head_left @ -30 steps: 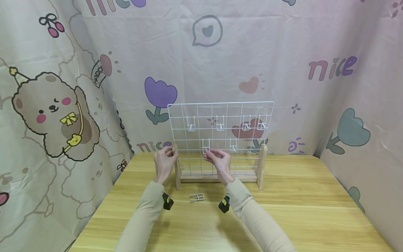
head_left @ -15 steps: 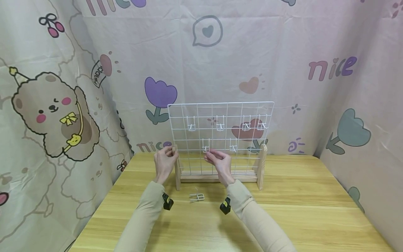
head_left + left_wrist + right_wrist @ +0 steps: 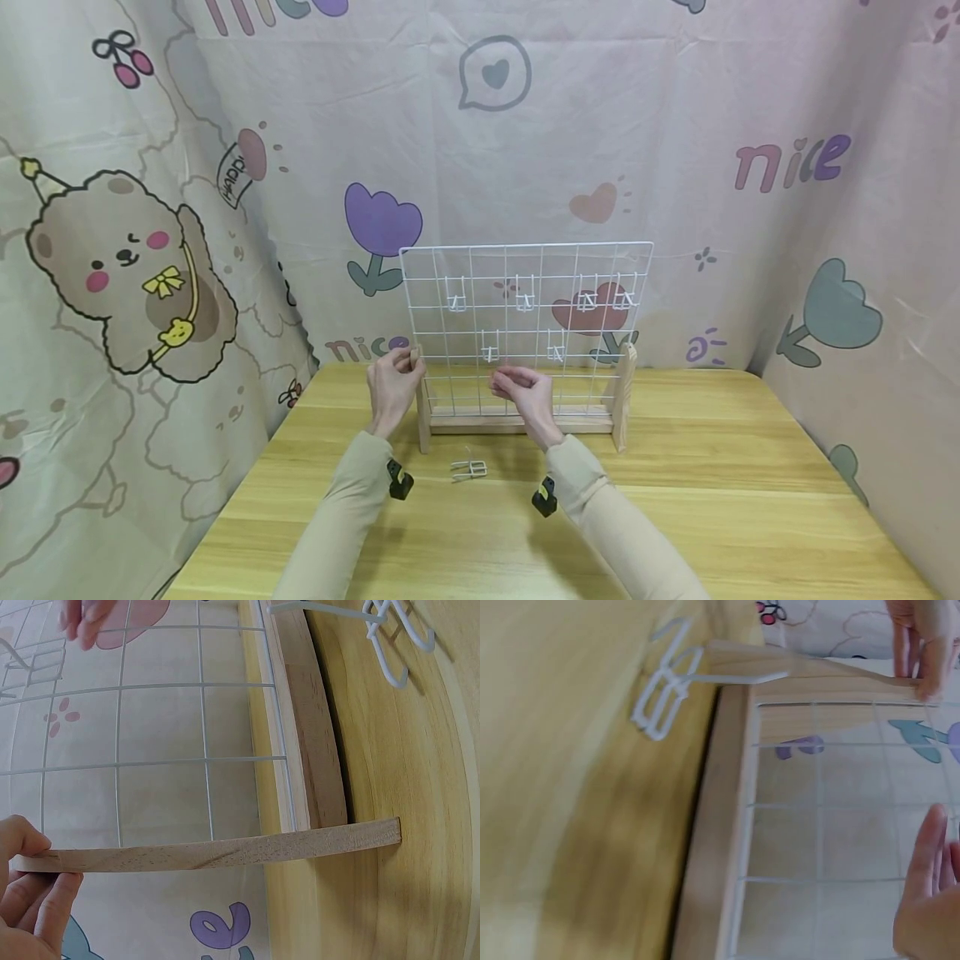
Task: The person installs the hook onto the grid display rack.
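A white wire grid (image 3: 525,262) stands upright in a wooden stand (image 3: 622,398). My left hand (image 3: 392,390) pinches the top of the stand's left post (image 3: 150,859) between thumb and fingers. Several white wire hooks hang in the grid's upper row, and two hang lower, among them a left hook (image 3: 490,346) and a right hook (image 3: 556,347). Just below the lower left hook, my right hand (image 3: 528,393) is in front of the grid, holding nothing visible, its fingers loosely extended. A loose white hook (image 3: 469,470) lies on the table in front of the stand.
The wooden table (image 3: 712,467) reaches out on both sides of the stand. Behind it hangs a printed curtain (image 3: 480,150), with another printed curtain (image 3: 135,433) on the left. Each wrist carries a small black camera, such as the right one (image 3: 544,497).
My right hand has come away from the lower left hook, moving down and slightly right. That hook stays on the grid. My left hand keeps its grip on the post.
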`<state>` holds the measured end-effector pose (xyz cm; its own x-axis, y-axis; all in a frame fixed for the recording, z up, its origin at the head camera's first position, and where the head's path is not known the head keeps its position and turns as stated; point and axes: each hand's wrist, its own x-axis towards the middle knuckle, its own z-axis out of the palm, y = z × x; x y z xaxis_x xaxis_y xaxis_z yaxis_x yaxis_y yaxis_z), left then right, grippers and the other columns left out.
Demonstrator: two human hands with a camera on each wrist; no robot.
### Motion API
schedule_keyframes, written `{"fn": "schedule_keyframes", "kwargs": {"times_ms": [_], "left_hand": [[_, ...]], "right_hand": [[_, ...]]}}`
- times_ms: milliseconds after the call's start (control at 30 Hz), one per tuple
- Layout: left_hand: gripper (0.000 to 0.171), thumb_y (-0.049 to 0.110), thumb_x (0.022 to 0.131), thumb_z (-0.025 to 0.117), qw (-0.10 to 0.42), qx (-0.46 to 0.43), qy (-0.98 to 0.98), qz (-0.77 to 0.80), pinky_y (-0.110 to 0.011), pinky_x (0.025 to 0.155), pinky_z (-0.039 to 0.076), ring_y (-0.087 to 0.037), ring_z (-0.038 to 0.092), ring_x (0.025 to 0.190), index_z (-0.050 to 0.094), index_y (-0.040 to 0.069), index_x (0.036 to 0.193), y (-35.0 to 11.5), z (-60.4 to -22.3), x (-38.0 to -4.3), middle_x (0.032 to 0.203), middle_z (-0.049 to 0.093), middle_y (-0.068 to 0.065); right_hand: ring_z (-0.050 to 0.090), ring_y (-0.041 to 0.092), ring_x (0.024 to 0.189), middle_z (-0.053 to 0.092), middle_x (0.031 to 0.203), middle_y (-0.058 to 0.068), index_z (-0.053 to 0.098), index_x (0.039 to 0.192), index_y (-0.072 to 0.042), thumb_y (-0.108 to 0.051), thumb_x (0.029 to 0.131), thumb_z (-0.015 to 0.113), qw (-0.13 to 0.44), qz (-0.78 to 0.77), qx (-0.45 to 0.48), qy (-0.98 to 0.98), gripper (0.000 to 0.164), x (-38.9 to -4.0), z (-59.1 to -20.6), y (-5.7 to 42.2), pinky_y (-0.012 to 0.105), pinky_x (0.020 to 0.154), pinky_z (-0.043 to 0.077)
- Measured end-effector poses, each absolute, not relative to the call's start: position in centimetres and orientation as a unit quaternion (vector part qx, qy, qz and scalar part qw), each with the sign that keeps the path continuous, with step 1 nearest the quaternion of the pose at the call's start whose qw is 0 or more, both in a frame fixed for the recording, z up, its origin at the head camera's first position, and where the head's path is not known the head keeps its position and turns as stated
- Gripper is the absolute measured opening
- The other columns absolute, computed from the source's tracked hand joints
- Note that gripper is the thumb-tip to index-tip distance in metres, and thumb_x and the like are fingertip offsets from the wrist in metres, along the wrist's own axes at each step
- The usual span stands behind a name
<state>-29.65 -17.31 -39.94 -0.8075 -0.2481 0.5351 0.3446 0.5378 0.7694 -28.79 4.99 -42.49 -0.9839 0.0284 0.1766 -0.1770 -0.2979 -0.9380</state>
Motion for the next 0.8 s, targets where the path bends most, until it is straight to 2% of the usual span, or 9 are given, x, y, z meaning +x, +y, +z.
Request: {"fn": "schedule_keyframes", "kwargs": {"times_ms": [167, 300, 400, 500, 600, 700, 800], "left_hand": [[0.028, 0.005, 0.086, 0.070, 0.308, -0.029, -0.821, -0.480, -0.046, 0.080, 0.064, -0.037, 0.077, 0.091, 0.071, -0.004, 0.112, -17.3, -39.9, -29.7, 0.100, 0.076, -0.024], [0.028, 0.004, 0.086, 0.070, 0.307, -0.028, -0.822, -0.480, -0.046, 0.080, 0.064, -0.036, 0.077, 0.091, 0.071, -0.004, 0.112, -17.3, -39.9, -29.7, 0.101, 0.076, -0.023], [0.028, 0.004, 0.086, 0.070, 0.306, -0.028, -0.821, -0.481, -0.045, 0.078, 0.064, -0.036, 0.077, 0.091, 0.071, -0.004, 0.112, -17.4, -39.9, -29.7, 0.101, 0.076, -0.023], [0.028, 0.004, 0.086, 0.069, 0.305, -0.028, -0.822, -0.481, -0.042, 0.077, 0.065, -0.037, 0.077, 0.091, 0.071, -0.004, 0.113, -17.3, -39.9, -29.7, 0.102, 0.076, -0.024], [0.028, 0.004, 0.086, 0.069, 0.303, -0.027, -0.822, -0.481, -0.041, 0.076, 0.065, -0.037, 0.077, 0.091, 0.071, -0.004, 0.113, -17.4, -39.9, -29.8, 0.102, 0.076, -0.024], [0.028, 0.005, 0.086, 0.070, 0.302, -0.026, -0.822, -0.482, -0.041, 0.076, 0.065, -0.036, 0.077, 0.090, 0.071, -0.003, 0.113, -17.4, -39.9, -29.7, 0.101, 0.076, -0.023], [0.028, 0.005, 0.086, 0.070, 0.304, -0.026, -0.822, -0.481, -0.042, 0.076, 0.065, -0.036, 0.077, 0.090, 0.071, -0.003, 0.113, -17.4, -39.9, -29.7, 0.101, 0.076, -0.023]], "right_hand": [[0.076, 0.016, 0.081, 0.071, 0.112, 0.031, 0.063, 0.119, 0.015, -0.001, 0.091, 0.069, -0.007, 0.735, 0.106, -0.670, 0.033, -28.3, -44.1, 5.7, 0.036, 0.084, 0.065], [0.074, 0.034, 0.096, 0.067, 0.121, 0.033, 0.061, 0.124, 0.012, -0.003, 0.091, 0.069, -0.068, 0.678, 0.155, -0.715, 0.037, -27.9, -45.4, 6.0, 0.052, 0.094, 0.060], [0.071, 0.040, 0.101, 0.066, 0.123, 0.032, 0.061, 0.125, 0.011, -0.006, 0.090, 0.071, -0.094, 0.639, 0.194, -0.739, 0.040, -27.7, -46.2, 6.0, 0.056, 0.089, 0.060], [0.073, 0.028, 0.092, 0.066, 0.124, 0.033, 0.062, 0.125, 0.010, -0.008, 0.089, 0.073, -0.108, 0.605, 0.229, -0.755, 0.042, -27.6, -46.8, 5.8, 0.046, 0.078, 0.064], [0.068, 0.012, 0.079, 0.064, 0.127, 0.032, 0.063, 0.124, 0.009, -0.009, 0.087, 0.075, -0.120, 0.578, 0.251, -0.767, 0.043, -27.5, -47.3, 5.5, 0.033, 0.066, 0.062], [0.062, 0.008, 0.069, 0.065, 0.127, 0.031, 0.064, 0.123, 0.009, -0.010, 0.088, 0.075, -0.121, 0.558, 0.263, -0.778, 0.041, -27.4, -47.6, 5.2, 0.026, 0.057, 0.058], [0.059, 0.005, 0.068, 0.068, 0.125, 0.026, 0.066, 0.120, 0.007, -0.010, 0.089, 0.074, -0.117, 0.542, 0.263, -0.790, 0.037, -27.2, -47.8, 5.0, 0.020, 0.057, 0.054]]}}
